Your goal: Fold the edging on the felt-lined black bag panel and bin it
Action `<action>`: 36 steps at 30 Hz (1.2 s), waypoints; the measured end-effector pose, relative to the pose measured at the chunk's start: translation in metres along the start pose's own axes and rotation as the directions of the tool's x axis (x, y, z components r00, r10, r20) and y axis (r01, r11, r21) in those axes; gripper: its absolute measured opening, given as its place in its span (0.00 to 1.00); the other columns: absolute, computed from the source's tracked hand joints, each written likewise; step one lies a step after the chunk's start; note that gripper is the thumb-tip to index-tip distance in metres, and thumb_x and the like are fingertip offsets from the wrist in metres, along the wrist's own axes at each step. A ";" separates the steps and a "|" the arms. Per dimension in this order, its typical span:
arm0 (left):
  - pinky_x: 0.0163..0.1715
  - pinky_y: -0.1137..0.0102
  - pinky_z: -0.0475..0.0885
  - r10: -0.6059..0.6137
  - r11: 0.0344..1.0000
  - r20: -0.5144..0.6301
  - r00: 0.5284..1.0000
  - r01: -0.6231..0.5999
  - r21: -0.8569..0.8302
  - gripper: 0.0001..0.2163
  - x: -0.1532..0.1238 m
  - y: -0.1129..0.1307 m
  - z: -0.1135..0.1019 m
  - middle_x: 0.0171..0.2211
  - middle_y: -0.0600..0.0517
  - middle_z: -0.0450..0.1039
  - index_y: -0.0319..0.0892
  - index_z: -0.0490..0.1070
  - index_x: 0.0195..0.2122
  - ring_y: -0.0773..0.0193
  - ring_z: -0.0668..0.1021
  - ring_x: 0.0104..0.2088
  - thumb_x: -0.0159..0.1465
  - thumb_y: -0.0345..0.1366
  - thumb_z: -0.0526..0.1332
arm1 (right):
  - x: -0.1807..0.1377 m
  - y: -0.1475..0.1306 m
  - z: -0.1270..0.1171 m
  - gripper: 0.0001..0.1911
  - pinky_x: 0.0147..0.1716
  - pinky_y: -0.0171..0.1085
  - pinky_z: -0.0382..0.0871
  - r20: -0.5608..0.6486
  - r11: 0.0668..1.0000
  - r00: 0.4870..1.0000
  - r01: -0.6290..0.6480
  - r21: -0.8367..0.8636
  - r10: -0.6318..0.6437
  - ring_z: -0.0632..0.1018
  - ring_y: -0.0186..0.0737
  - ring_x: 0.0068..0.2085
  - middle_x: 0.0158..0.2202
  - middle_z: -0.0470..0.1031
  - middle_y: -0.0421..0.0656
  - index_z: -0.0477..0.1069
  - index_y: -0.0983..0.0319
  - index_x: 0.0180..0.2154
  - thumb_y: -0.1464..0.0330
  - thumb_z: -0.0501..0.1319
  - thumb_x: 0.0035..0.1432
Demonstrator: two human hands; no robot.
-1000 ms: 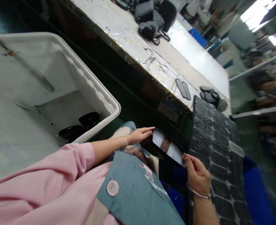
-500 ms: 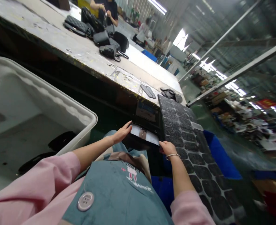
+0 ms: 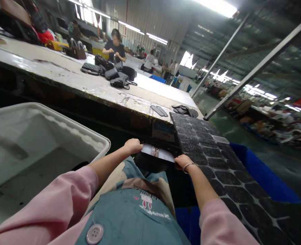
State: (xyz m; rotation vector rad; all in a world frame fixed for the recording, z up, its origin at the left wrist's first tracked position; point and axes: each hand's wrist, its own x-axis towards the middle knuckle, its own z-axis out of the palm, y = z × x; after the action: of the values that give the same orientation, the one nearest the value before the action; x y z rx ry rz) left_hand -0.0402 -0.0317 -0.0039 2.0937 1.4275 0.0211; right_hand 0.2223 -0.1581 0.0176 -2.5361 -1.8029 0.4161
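A black bag [image 3: 150, 164] hangs between my hands at lap height, over the apron. A pale strip [image 3: 166, 155] with a small brownish patch shows along its top; what the strip is cannot be made out. My left hand [image 3: 133, 146] is closed on the bag's left end, thumb toward the pale strip. At the other end my right hand [image 3: 182, 160], with a bracelet at the wrist, is closed on the edge. The fingertips of both hands are hidden behind the bag.
A white bin [image 3: 101, 146] stands at my left. Ahead runs a long worktable [image 3: 71, 83] with black bags [image 3: 112, 73] and flat grey pieces [image 3: 159, 110]. At right are a board of dark padded shapes [image 3: 209, 160] and a blue bin [image 3: 265, 177]. A person [image 3: 115, 47] works across the table.
My left hand has gone from lying with straighter fingers against the bag's end to gripping it closed. The view has tilted up, showing more of the table and room.
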 end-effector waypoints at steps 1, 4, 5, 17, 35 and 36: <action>0.47 0.59 0.69 0.003 0.999 -0.006 1.000 -0.003 0.049 0.18 -0.002 0.001 -0.004 0.40 0.46 0.74 0.37 0.72 0.37 0.58 0.76 0.44 0.64 0.48 0.56 | 0.000 0.001 0.000 0.15 0.40 0.43 0.73 0.024 1.000 1.000 -0.016 -0.010 0.016 0.75 0.40 0.42 0.46 0.71 0.45 0.68 0.62 0.47 0.62 0.59 0.62; 0.47 0.59 0.69 0.019 0.983 -0.019 1.000 -0.016 0.181 0.18 -0.008 0.008 -0.011 0.40 0.45 0.75 0.37 0.72 0.37 0.59 0.76 0.44 0.65 0.49 0.55 | 0.004 0.001 0.001 0.13 0.41 0.44 0.72 0.091 0.996 0.993 -0.078 -0.041 0.082 0.75 0.39 0.41 0.44 0.73 0.45 0.69 0.63 0.44 0.62 0.58 0.62; 0.47 0.59 0.69 0.027 0.976 -0.022 0.999 -0.022 0.218 0.18 -0.009 0.011 -0.011 0.40 0.45 0.75 0.37 0.73 0.38 0.59 0.76 0.44 0.65 0.49 0.55 | 0.006 0.001 0.001 0.13 0.41 0.44 0.72 0.103 0.994 0.990 -0.096 -0.044 0.100 0.75 0.39 0.41 0.44 0.73 0.45 0.70 0.63 0.44 0.62 0.58 0.62; 0.41 0.59 0.71 0.066 0.922 -0.073 0.995 -0.033 0.386 0.19 -0.014 0.023 -0.003 0.38 0.41 0.77 0.37 0.76 0.37 0.53 0.78 0.42 0.66 0.45 0.49 | 0.009 0.003 0.016 0.12 0.44 0.45 0.71 0.109 0.988 0.984 -0.133 -0.080 0.142 0.75 0.40 0.44 0.44 0.73 0.46 0.71 0.63 0.42 0.62 0.58 0.62; 0.33 0.74 0.66 0.138 0.990 -0.215 0.967 -0.127 0.064 0.11 0.020 0.013 0.010 0.34 0.54 0.78 0.49 0.78 0.35 0.63 0.77 0.37 0.61 0.44 0.57 | 0.004 0.001 0.012 0.21 0.45 0.44 0.68 -0.143 0.999 0.989 0.048 -0.005 -0.048 0.76 0.51 0.46 0.45 0.74 0.54 0.67 0.67 0.53 0.62 0.54 0.61; 0.33 0.74 0.66 0.140 0.990 -0.231 0.963 -0.128 0.064 0.11 0.021 0.013 0.012 0.34 0.54 0.78 0.48 0.78 0.34 0.63 0.77 0.36 0.61 0.44 0.57 | 0.011 -0.003 0.011 0.24 0.48 0.43 0.66 -0.161 0.995 0.983 0.094 0.014 -0.091 0.74 0.49 0.49 0.48 0.72 0.54 0.64 0.67 0.55 0.61 0.55 0.61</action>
State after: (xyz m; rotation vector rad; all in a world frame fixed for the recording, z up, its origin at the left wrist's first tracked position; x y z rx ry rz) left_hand -0.0165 -0.0229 -0.0137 2.2858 1.4283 0.3006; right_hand 0.2203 -0.1491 0.0048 -2.3825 -1.8371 0.2210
